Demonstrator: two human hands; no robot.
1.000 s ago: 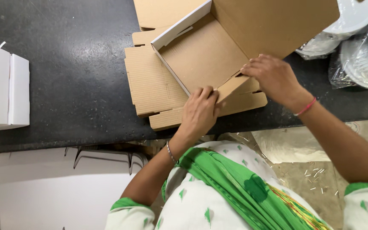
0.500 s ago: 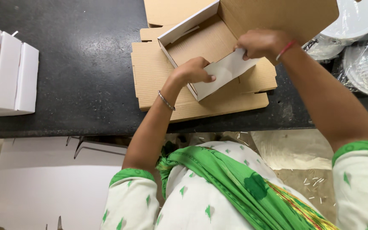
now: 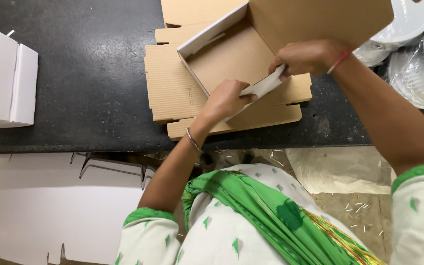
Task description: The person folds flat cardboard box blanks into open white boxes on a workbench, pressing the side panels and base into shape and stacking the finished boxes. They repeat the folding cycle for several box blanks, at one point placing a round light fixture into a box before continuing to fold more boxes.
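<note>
Two hands pinch one white flap (image 3: 263,87) of the cardboard box (image 3: 231,64) on the dark surface (image 3: 84,73). Flap runs 8 to 2 o'clock: left hand (image 3: 224,100) w/ fingers clamped low, right hand (image 3: 307,56) high.
</note>
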